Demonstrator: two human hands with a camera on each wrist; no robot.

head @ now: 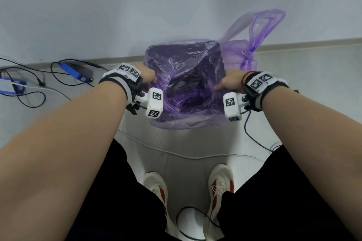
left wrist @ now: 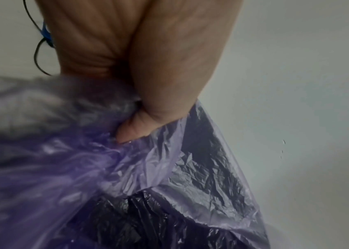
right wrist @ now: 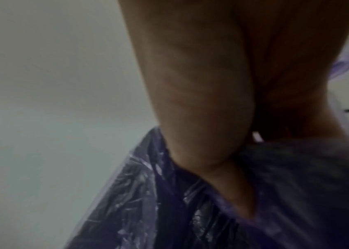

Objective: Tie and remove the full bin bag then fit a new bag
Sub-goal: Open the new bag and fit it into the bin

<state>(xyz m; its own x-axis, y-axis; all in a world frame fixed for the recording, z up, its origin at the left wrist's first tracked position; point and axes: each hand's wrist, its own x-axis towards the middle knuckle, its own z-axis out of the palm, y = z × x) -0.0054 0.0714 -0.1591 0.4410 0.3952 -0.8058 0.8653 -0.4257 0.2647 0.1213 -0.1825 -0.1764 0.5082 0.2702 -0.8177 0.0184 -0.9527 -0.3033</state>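
Forearms are filling the lower head view, with black trousers and white-and-red shoes (head: pixel 221 188) below them on pale floor. Further out, the left hand (head: pixel 146 76) and right hand (head: pixel 233 82) are each curling over opposite sides of the new bag (head: pixel 186 123), a thin translucent purple film that is draping over the bin mouth and sagging down its near side. The bin itself is showing only as a dark, squarish hollow through the plastic. Behind it to the right, the full bag (head: pixel 256 31) is standing against the wall, neck gathered and twisted, of the same purple film, loose top flaring upward. Black cables (head: pixel 29 101) and a blue device (head: pixel 75 73) are lying on the floor to the left.

Judgement: removal looks done; fitting is in hand. The next move probably calls for pulling the film evenly outward and down around the rim, without tearing it.

Left wrist view: the thumb (left wrist: pixel 133 129) is pressing into crinkled purple film, bunching it against the curled fingers; the hand is gripping the bag edge. Creases are catching light, and dark interior is showing through.

Right wrist view: dim and blurred. The thumb (right wrist: pixel 233 190) is lying along the film edge with the palm above; the hand appears closed around the plastic, though the fingers are hidden.
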